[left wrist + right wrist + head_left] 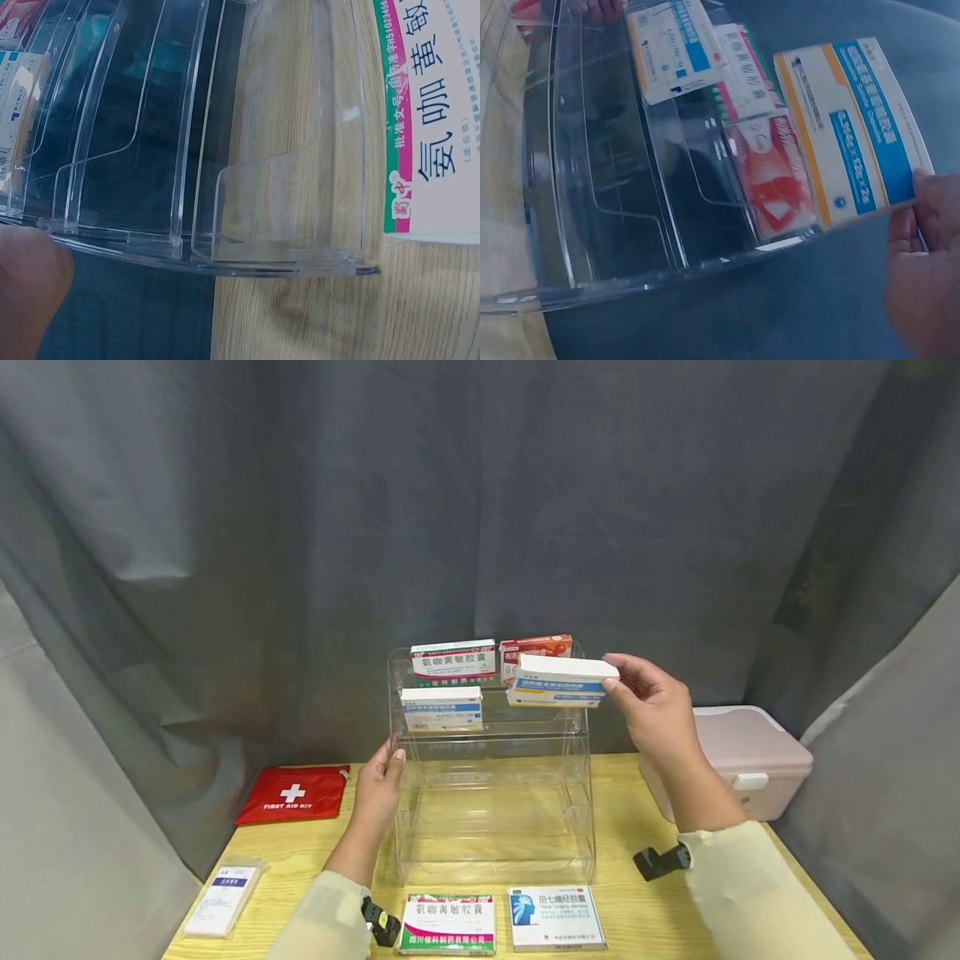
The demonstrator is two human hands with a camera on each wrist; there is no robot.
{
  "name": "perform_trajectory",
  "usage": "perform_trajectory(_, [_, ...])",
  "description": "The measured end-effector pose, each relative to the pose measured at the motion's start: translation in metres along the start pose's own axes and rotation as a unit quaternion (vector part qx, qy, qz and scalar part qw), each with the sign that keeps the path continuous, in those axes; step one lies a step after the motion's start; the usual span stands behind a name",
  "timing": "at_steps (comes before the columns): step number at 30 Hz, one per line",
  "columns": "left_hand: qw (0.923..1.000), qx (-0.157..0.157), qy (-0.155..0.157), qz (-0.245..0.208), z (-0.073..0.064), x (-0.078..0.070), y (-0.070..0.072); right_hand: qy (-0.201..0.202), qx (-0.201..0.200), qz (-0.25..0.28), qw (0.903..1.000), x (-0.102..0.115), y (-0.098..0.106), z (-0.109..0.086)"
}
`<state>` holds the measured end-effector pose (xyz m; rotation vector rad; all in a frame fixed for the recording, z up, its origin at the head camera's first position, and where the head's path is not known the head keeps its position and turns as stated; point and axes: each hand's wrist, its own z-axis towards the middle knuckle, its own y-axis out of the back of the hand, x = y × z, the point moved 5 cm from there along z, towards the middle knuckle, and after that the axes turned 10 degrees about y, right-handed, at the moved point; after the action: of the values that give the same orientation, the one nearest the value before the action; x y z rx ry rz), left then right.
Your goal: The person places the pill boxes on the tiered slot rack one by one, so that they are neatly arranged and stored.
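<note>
On the pale wood-grain surface (618,810), just in front of a clear plastic stepped rack (525,737), a flat white, green and magenta carton (447,924) lies before the rack's left half, and a flat white carton with a blue picture (557,917) before its right half. A plastic-wrapped white packet with a dark-blue band (223,900) lies left of the rack's front. The left hand (378,785) grips the rack's left edge; the right hand (656,710) pinches one end of a white, blue and yellow carton (562,683) before the rack's upper right. A red pouch with a white cross (292,806) lies left of the rack, a pale pink case (750,752) right of it. The rack's second tier from the top holds a matching blue-banded carton (442,708) at left; its top tier holds an upright green-and-magenta carton (453,662) at left and a red carton (536,648) at right. A grey curtain (480,527) hangs behind the rack.
</note>
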<state>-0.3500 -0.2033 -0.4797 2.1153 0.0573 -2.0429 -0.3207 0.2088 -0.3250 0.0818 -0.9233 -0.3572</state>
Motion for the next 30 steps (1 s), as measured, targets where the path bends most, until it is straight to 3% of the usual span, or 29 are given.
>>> perform_trajectory(6, [0.9999,-0.001,0.012,0.002,-0.001,0.004,-0.003,0.000,0.003,-0.028,0.9996,-0.009,-0.028,0.018])
perform_trajectory(19, [1.0000,0.004,0.005,-0.005,-0.002,0.000,-0.005,0.031,0.035,-0.134,0.9898,-0.033,-0.056,0.014])
perform_trajectory(23, [1.0000,0.003,0.005,-0.007,-0.002,-0.002,-0.003,0.084,0.042,-0.172,0.9806,-0.032,-0.063,0.014])
perform_trajectory(30, [1.0000,-0.001,0.007,-0.003,-0.003,-0.001,-0.001,0.150,0.082,-0.253,0.9522,-0.029,-0.071,0.012])
